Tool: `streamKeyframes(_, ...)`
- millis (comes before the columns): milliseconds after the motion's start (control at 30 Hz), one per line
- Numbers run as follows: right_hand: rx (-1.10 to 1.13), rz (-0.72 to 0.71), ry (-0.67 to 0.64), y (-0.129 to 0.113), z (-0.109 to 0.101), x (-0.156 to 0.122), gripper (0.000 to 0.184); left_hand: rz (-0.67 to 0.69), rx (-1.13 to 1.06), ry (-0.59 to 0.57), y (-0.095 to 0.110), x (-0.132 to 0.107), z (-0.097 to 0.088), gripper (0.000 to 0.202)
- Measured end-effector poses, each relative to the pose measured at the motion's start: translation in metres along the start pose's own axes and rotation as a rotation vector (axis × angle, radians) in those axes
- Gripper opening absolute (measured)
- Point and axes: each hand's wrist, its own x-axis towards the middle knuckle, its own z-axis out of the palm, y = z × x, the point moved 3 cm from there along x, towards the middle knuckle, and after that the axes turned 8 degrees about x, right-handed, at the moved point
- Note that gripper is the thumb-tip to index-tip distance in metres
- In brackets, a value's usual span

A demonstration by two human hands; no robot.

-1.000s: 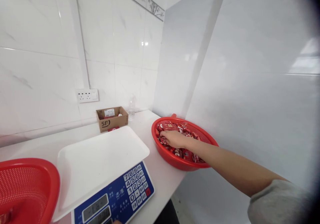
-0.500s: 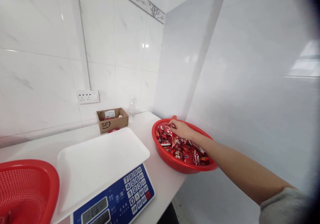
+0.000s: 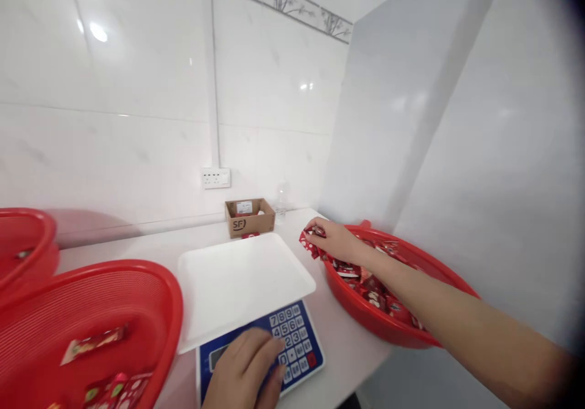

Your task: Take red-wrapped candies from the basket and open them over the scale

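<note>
My right hand (image 3: pixel 336 240) is closed on red snack packets (image 3: pixel 309 245), held over the left rim of the right red basket (image 3: pixel 365 320). More red-wrapped packets (image 3: pixel 372 290) fill that basket. My left hand (image 3: pixel 242 366) hovers over the blue front panel of a weighing scale (image 3: pixel 299 336), its fingers loosely bent and apart, with nothing seen in them. It covers most of the display and some of the keys. The scale's white tray (image 3: pixel 244 281) is bare and lies between the two hands and the wall.
At the lower left, a red basket (image 3: pixel 176 311) holds a few wrapped snacks (image 3: pixel 95 343). Behind it is another red basket (image 3: pixel 50 232). A cardboard box (image 3: pixel 250 224) and a clear plastic bottle (image 3: pixel 280 205) stand by the tiled wall. A grey panel (image 3: pixel 434 153) closes off the right.
My right hand has lifted packets out of the basket pile and moved to its left rim. My left hand has come into view over the scale. The view has turned left.
</note>
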Motion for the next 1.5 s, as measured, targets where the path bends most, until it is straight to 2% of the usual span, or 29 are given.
streamKeyframes(33,0.046,-0.017,-0.055,-0.012,0.014,0.001,0.023,-0.145,-0.004,0.025,-0.007,0.008,-0.005,0.025)
streamKeyframes(167,0.176,-0.092,-0.225,-0.055,0.068,0.005,0.022,-0.383,0.09,0.025,-0.028,0.03,-0.017,0.036)
streamKeyframes(300,0.206,-0.178,-0.256,-0.081,0.107,0.014,0.021,-0.513,0.121,0.022,-0.044,0.036,-0.025,0.046)
streamKeyframes(400,0.21,-0.196,-0.214,-0.087,0.122,0.021,0.021,-0.549,0.13,0.014,-0.051,0.036,-0.031,0.049)
streamKeyframes(633,0.299,-0.095,-0.12,-0.067,0.125,0.029,0.026,-0.572,0.188,-0.087,-0.058,0.032,-0.029,0.052)
streamKeyframes(833,0.249,-0.138,-0.093,-0.053,0.122,0.025,0.027,-0.543,0.229,-0.231,-0.051,0.033,-0.03,0.032)
streamKeyframes(1000,0.129,-0.205,-0.157,-0.05,0.123,0.014,0.026,-0.51,0.233,-0.251,-0.05,0.028,-0.031,0.035)
streamKeyframes(1200,0.016,-0.33,-0.273,-0.059,0.126,-0.003,0.028,-0.45,0.21,-0.246,-0.051,0.02,-0.029,0.037)
streamKeyframes(1367,-0.022,-0.485,-0.393,-0.068,0.129,-0.02,0.035,-0.432,0.205,-0.223,-0.047,0.02,-0.032,0.024)
streamKeyframes(1500,-0.05,-0.574,-0.426,-0.071,0.137,-0.027,0.022,-0.41,0.23,-0.197,-0.045,0.02,-0.032,0.02)
